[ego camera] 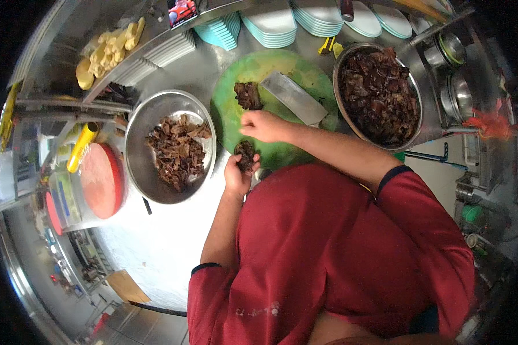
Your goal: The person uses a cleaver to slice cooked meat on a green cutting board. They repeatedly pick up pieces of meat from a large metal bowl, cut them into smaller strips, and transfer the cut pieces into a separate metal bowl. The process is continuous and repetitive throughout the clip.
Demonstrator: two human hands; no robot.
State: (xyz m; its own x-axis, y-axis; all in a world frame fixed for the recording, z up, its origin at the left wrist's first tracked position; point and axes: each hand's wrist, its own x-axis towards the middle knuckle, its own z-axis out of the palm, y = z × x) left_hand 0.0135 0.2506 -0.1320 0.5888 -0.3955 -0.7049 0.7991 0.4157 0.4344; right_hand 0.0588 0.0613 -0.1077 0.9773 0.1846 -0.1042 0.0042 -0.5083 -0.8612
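Observation:
My left hand (pixel 240 173) holds a dark brown piece of food (pixel 245 155), which looks like cooked meat, at the near left edge of a round green cutting board (pixel 228 125). Just above it, over the board, my right hand (pixel 263 126) has its fingers curled; whether anything small is pinched in them cannot be made out. Beyond the right hand another dark brown piece (pixel 247 95) lies on the board. A wide-bladed cleaver (pixel 293 97) rests flat at its right, with the handle mostly hidden behind my right forearm.
Left of the board, a steel bowl (pixel 138 172) holds smaller brown pieces. A second steel bowl (pixel 419 125), heaped with larger dark pieces, stands at the right. Stacked plates (pixel 270 26) line the back. A round pink board (pixel 100 181) and a yellow cylinder (pixel 83 146) are at far left.

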